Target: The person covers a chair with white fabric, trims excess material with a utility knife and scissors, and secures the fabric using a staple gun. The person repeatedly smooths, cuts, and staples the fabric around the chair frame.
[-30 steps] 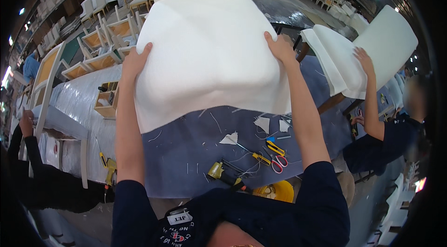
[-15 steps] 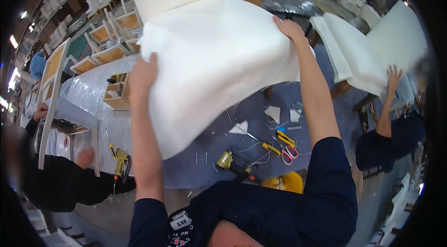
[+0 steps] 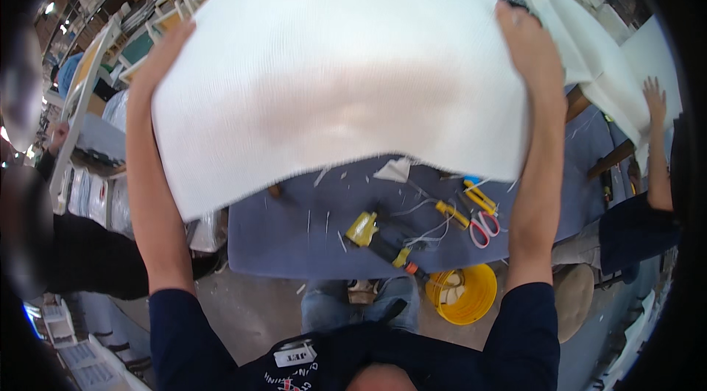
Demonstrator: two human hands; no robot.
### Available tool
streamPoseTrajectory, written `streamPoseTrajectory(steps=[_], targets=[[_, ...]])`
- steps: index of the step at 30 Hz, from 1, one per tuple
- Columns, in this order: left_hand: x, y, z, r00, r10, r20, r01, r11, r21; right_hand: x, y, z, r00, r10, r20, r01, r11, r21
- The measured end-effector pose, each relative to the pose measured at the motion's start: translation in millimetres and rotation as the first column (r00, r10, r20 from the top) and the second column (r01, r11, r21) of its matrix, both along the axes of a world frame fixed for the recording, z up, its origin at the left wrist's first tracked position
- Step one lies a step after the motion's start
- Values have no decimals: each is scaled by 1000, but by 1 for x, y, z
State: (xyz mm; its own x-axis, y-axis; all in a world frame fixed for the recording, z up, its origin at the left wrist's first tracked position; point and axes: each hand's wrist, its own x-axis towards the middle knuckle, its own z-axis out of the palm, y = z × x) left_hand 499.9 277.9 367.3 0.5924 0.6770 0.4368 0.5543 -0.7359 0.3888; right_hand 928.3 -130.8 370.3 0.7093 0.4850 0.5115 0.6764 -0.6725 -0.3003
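Observation:
A wide sheet of white ribbed fabric (image 3: 346, 45) lies over a chair seat in front of me, its near edge hanging loose in a shallow arch. At the far left side of the sheet my left hand (image 3: 166, 52) is closed on its edge, fingers partly hidden. My right hand (image 3: 526, 37) grips the opposite side at the far right, with its fingertips out of sight. Below the hanging edge, a yellow-and-black staple gun (image 3: 364, 231), red-handled scissors (image 3: 484, 229), a yellow cutter (image 3: 480, 196) and a yellow-handled tool (image 3: 452, 215) lie on the table.
White scraps (image 3: 394, 170) and thin strips litter the blue-grey tabletop (image 3: 280, 251). A yellow bucket (image 3: 482, 303) stands below its front edge beside a round stool (image 3: 574, 301). Right, a co-worker's hand (image 3: 654, 102) touches another white chair (image 3: 596, 41); left, another person holds a wooden frame (image 3: 87, 100).
Both hands have moved farther apart and outward along the fabric's sides. The sheet now spreads wider toward me, and its lower edge has risen into an arch. More of the bucket shows.

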Motion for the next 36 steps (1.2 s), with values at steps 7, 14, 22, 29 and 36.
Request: streamPoseTrajectory(steps=[7, 14, 22, 29, 36], targets=[[11, -11, 2, 979, -80, -187, 113, 978, 173, 79, -8, -3, 965, 254, 58, -254, 967, -5], [-14, -147, 15, 988, 144, -53, -126, 957, 260, -85, 34, 42, 825, 376, 422, -402, 915, -29], [-73, -406, -127, 606, -210, 768, 521, 833, -184, -285, 72, 11, 812, 560, 164, -556, 828, -77], [-47, -374, -175, 359, 150, 921, 645, 674, -361, -284, 77, 2, 813, 555, 177, -558, 829, -35], [-51, -358, -157, 205, 169, 964, 328, 916, -230, -276, 79, 1, 800, 563, 208, -572, 820, -20]])
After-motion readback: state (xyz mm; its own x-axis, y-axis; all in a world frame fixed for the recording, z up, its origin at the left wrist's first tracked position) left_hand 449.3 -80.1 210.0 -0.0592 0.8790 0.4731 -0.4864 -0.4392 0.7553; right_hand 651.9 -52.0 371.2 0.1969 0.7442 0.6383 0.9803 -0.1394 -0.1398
